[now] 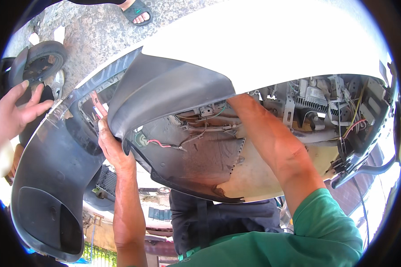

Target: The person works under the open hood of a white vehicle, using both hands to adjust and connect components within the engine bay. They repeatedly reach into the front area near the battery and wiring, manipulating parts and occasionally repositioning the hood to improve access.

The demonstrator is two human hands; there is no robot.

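My left hand is closed at the pointed lower end of a dark grey plastic trim, thumb up; most of its fingers are hidden. Just past the thumb a pinkish-red strip, too unclear to name, stands in a gap beside a dark plastic panel. The trim joins a large white car body panel. My right forearm reaches up under the edge of the white panel, among brackets and wiring; my right hand is out of sight there. A connector with a red wire hangs in the cavity between my arms.
Another person's hand is spread at the far left, beside the dark panel. A sandaled foot stands on the rough ground at the top. A small wheel lies upper left. Metal brackets and a finned module fill the right.
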